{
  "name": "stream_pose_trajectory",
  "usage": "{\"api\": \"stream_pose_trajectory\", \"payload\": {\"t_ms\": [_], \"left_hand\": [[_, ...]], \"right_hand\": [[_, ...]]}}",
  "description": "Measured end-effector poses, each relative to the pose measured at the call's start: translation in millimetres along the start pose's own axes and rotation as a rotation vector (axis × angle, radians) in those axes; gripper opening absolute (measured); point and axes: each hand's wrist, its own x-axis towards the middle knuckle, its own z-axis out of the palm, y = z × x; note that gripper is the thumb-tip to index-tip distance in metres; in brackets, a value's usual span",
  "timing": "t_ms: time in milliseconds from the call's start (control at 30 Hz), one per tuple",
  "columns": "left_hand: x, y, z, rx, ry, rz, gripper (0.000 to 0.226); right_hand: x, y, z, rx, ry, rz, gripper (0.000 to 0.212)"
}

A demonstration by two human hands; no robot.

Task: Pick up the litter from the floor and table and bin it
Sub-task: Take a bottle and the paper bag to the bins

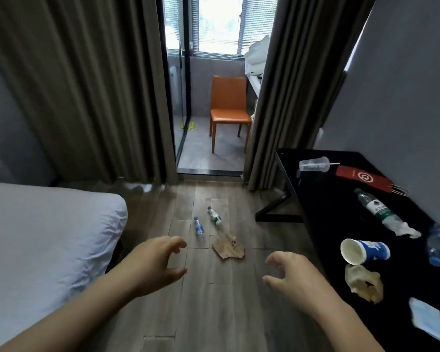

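Holding both arms out over the wooden floor (214, 313): our left hand (160, 260) and right hand (295, 275) hover apart, fingers (177, 243) loosely curled, grasping nothing.

Floor litter at 12 o'clock, just past the hands: blue-label bottle (199, 227) and green-label bottle (214, 216) lying side by side, with the crumpled brown bag (229, 247) nearest us.

Black table (328, 199) at 3 o'clock against the wall. On it, far to near: clear cup (314, 164) on its side, red bag (361, 177), large bottle (377, 210) lying flat, white tissue (407, 231) at its base, blue paper cup (363, 251) tipped over, crumpled wrapper (363, 282) near our right hand.

Bed (48, 237) crowds us at 9 o'clock. Orange chair (229, 110) at 12 o'clock, beyond the curtains (99, 85), well apart.
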Motion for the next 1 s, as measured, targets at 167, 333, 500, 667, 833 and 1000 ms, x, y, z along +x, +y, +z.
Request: {"api": "stream_pose_trajectory", "payload": {"t_ms": [167,333,500,667,833,1000], "left_hand": [[75.8,-7.8,-6.7,-0.013,-0.032,0.009,0.051],[153.8,-28.8,-9.7,-0.021,-0.056,0.026,0.051],[237.2,-66.3,-16.2,-0.007,-0.079,0.058,0.050],[316.7,-102.9,-28.0,-0.038,-0.141,0.077,0.046],[388.4,-130.4,-29.3,-0.031,-0.232,0.096,0.043],[440.0,-143.5,-13.1,-0.044,-0.336,0.064,0.044]], "right_hand": [[73.7,6.5,-14.8,-0.009,-0.004,-0.007,0.038],[144.4,5.3,-21.1,-0.011,-0.011,0.013,0.033],[225.3,-7.1,-21.8,0.008,-0.007,0.044,0.031],[302.7,-17.1,-22.3,0.020,-0.063,0.140,0.035],[363.3,-14.9,-12.4,0.041,-0.087,0.211,0.036],[413.1,-0.4,-5.8,0.061,-0.133,0.259,0.038]]}}
